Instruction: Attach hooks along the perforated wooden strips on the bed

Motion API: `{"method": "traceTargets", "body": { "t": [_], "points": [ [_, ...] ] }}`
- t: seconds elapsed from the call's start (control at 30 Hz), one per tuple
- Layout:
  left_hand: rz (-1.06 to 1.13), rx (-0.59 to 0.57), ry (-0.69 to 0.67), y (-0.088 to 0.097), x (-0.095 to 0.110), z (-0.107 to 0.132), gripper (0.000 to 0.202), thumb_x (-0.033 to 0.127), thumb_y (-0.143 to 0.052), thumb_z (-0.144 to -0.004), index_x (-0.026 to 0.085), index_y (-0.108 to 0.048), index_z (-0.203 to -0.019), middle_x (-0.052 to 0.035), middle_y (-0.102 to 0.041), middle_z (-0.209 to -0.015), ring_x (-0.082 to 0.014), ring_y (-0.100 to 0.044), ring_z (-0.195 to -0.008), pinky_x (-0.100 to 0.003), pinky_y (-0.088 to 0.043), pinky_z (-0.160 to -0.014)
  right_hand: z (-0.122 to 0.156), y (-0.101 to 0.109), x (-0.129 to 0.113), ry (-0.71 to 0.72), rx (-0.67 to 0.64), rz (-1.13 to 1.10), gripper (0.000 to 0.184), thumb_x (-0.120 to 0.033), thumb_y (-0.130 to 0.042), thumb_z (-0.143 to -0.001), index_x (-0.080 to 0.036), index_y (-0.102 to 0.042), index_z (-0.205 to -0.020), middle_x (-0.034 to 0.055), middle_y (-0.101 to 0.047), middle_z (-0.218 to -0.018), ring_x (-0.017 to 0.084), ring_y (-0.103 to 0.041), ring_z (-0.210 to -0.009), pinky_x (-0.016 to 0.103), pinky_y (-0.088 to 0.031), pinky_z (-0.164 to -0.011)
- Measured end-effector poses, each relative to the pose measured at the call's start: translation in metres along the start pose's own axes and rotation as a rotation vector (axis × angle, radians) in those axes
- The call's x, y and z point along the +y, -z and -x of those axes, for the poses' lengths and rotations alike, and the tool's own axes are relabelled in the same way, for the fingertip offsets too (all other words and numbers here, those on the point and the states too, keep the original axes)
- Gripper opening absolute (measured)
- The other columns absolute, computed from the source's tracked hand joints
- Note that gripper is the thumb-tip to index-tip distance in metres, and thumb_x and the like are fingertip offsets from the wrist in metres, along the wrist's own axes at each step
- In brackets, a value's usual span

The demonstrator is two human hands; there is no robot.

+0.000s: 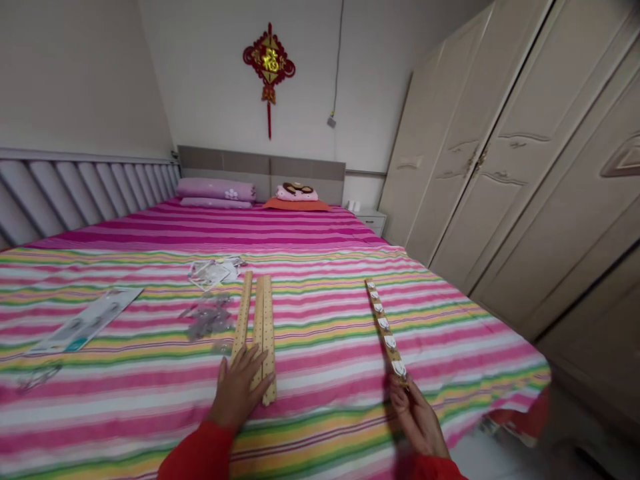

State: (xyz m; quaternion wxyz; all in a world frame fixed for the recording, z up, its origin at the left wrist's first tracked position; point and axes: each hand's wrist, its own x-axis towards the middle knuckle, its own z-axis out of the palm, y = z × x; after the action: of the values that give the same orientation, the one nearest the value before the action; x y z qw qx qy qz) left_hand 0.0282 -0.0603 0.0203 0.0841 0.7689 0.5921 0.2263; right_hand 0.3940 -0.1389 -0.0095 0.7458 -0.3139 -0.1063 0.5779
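My left hand (237, 390) lies palm down, fingers spread, across the lower ends of the perforated wooden strips (263, 327), which lie lengthwise on the striped bedspread (320, 373). I cannot tell how many strips there are. To the right, my right hand (417, 420) grips the near end of a narrow wooden rail (385, 327) that carries several white hooks. The rail's far end points up the bed, with its tip close to the bedspread.
A clear bag of small metal parts (207, 317) lies beside the strips. Beyond it is a paper packet (215, 272), with a printed package (85, 320) and a loose transparent wrapper (40, 377) to the left. The bed's right edge drops toward a cream wardrobe (500, 153).
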Motion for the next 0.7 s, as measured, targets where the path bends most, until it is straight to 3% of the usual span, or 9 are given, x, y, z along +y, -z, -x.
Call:
{"method": "traceTargets", "body": {
  "t": [0.07, 0.17, 0.3, 0.4, 0.57, 0.7],
  "points": [
    [0.103, 0.088, 0.014, 0.002, 0.005, 0.002, 0.042, 0.041, -0.051, -0.081, 0.031, -0.060, -0.120, -0.0065, -0.049, -0.139, -0.0300, -0.035, -0.133, -0.058, -0.019, -0.107, 0.004, -0.014, 0.013, -0.003, -0.001, 0.008, 0.017, -0.021, -0.073, -0.069, -0.017, -0.057, -0.076, -0.0017, -0.051, -0.065, 0.007, -0.044, -0.049, 0.017, -0.042, -0.040],
    [0.374, 0.186, 0.018, 0.007, 0.017, 0.006, 0.043, 0.045, -0.050, -0.081, 0.026, -0.063, -0.117, -0.0091, -0.054, -0.132, -0.0274, -0.045, -0.125, -0.048, -0.032, -0.106, 0.010, -0.047, 0.039, -0.050, -0.065, 0.029, 0.019, -0.021, -0.075, -0.067, -0.017, -0.060, -0.077, -0.0025, -0.053, -0.065, 0.006, -0.044, -0.049, 0.015, -0.041, -0.042],
    [0.792, 0.086, 0.165, 0.011, 0.037, 0.009, 0.051, 0.052, -0.048, -0.081, 0.023, -0.059, -0.122, -0.0099, -0.062, -0.113, -0.0230, -0.059, -0.104, -0.035, -0.049, -0.089, 0.019, -0.108, 0.079, -0.117, -0.213, 0.024, 0.020, -0.023, -0.076, -0.067, -0.015, -0.063, -0.080, -0.0023, -0.056, -0.065, 0.004, -0.041, -0.046, 0.014, -0.037, -0.041],
    [0.985, 0.027, 0.285, 0.013, 0.046, 0.005, 0.064, 0.054, -0.056, -0.075, 0.018, -0.053, -0.127, -0.0089, -0.062, -0.100, -0.0192, -0.062, -0.087, -0.030, -0.052, -0.076, 0.024, -0.153, 0.112, -0.175, -0.313, 0.067, 0.024, -0.027, -0.074, -0.070, -0.015, -0.065, -0.089, -0.0003, -0.060, -0.066, 0.006, -0.044, -0.047, 0.015, -0.036, -0.041],
    [0.981, 0.203, 0.323, 0.022, 0.035, -0.010, 0.074, 0.051, -0.067, -0.067, 0.016, -0.048, -0.130, -0.0058, -0.059, -0.094, -0.0139, -0.058, -0.071, -0.027, -0.050, -0.067, 0.029, -0.203, 0.165, -0.226, -0.430, 0.115, 0.035, -0.030, -0.074, -0.071, -0.017, -0.064, -0.103, 0.0032, -0.067, -0.080, 0.010, -0.056, -0.059, 0.019, -0.042, -0.049],
    [0.887, 0.374, 0.316, 0.031, 0.010, -0.021, 0.059, 0.049, -0.063, -0.071, 0.018, -0.056, -0.120, -0.0064, -0.063, -0.092, -0.0180, -0.060, -0.082, -0.030, -0.049, -0.075, 0.030, -0.220, 0.192, -0.248, -0.403, 0.237, 0.047, -0.037, -0.076, -0.068, -0.014, -0.064, -0.107, -0.0009, -0.063, -0.062, 0.007, -0.046, -0.044, 0.017, -0.035, -0.042]
  ]
}}
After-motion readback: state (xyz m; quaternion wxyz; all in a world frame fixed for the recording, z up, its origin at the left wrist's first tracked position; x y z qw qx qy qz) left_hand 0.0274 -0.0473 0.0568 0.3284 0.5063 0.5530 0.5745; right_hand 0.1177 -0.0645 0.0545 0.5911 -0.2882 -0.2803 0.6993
